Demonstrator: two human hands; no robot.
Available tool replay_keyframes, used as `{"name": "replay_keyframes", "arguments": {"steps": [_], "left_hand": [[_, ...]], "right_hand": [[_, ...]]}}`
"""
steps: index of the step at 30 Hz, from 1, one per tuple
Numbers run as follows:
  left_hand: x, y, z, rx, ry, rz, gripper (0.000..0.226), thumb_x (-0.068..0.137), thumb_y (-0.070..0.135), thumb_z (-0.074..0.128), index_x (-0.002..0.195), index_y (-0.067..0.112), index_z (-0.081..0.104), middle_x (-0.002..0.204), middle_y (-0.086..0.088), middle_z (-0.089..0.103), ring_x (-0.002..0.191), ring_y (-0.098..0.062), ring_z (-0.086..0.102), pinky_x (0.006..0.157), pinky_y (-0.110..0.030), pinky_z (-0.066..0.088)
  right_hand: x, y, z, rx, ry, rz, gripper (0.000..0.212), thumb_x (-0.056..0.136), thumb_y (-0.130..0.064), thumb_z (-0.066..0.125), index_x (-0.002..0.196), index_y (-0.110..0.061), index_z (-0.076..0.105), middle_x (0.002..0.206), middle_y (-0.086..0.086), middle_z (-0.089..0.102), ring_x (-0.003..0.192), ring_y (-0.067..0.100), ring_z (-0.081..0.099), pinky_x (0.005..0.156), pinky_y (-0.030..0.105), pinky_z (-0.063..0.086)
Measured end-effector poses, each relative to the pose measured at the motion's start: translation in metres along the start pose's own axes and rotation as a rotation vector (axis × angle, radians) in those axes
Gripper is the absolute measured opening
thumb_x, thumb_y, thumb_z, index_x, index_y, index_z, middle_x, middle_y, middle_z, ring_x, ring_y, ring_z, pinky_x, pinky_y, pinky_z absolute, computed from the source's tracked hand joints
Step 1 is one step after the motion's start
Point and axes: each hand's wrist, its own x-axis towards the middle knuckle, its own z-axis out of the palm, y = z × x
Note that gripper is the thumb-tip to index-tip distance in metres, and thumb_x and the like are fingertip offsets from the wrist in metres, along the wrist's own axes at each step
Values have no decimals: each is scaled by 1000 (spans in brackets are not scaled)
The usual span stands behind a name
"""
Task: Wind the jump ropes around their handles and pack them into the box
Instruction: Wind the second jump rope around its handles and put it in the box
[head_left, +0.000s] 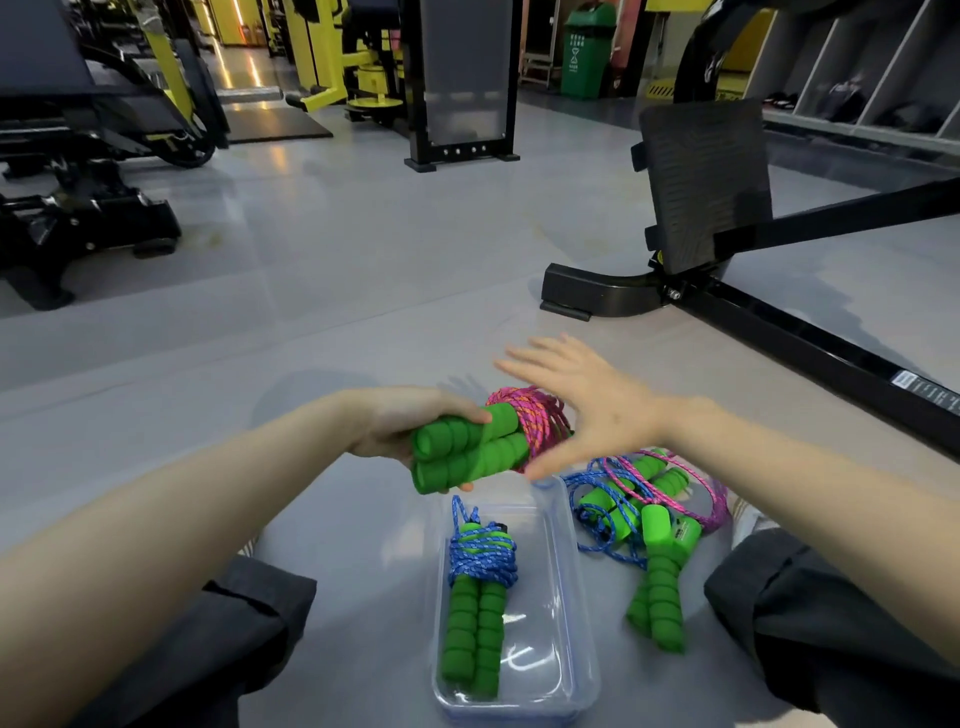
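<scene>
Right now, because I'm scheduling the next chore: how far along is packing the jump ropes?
Done: one wound blue rope lies in the clear box. In hand: the left hand grips the green handles of the wound pink rope; the right hand is open beside it. Left: the loose tangle of ropes on the floor beside the box.

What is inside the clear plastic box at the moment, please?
One blue jump rope, wound around its green handles, lies in the box's left half. Anything beneath the bundle is covered.
</scene>
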Motion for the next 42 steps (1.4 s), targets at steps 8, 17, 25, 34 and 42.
{"name": "replay_keyframes", "arguments": {"steps": [8, 17, 25, 34, 42], "left_hand": [[9, -8, -3, -332, 96, 85, 75, 88, 71, 23, 110, 10, 63, 107, -16, 69, 81, -31, 71, 64, -30, 57], [60, -95, 34, 1160, 281, 277, 43, 87, 44, 48, 111, 11, 62, 115, -8, 59, 109, -26, 55, 90, -33, 45], [77, -133, 80, 1421, 113, 285, 94, 80, 64, 55, 146, 3, 25, 153, -11, 26, 143, -26, 19, 118, -36, 7], [83, -139, 100, 1485, 212, 267, 110, 68, 77, 56, 148, 12, 18, 147, -15, 27, 135, -31, 24, 116, -48, 9], [86, -137, 102, 1534, 239, 249, 109, 66, 79, 55, 147, 15, 22, 158, -12, 3, 145, -30, -1, 116, -53, -2]], "right_hand": [[-2, -41, 33, 469, -50, 389, 29, 71, -31, 73, 79, -20, 47, 77, -1, 52, 78, 20, 54, 62, 29, 41], [-12, -64, 123, 859, -180, 898, 26, 79, -41, 60, 101, -27, 55, 104, 1, 57, 96, 19, 55, 85, 25, 42], [-27, -80, 156, 266, -238, 804, 104, 80, -47, 55, 147, -21, -21, 136, 14, 48, 117, 28, 55, 90, 34, 45], [-38, -65, 153, -115, -300, 275, 82, 87, -51, 43, 149, -7, 13, 154, 14, 16, 138, 32, 21, 112, 43, 22], [-42, -35, 135, 255, -519, 211, 104, 81, -52, 62, 150, -8, -1, 159, 6, -7, 147, 16, 0, 116, 23, 6]]}}
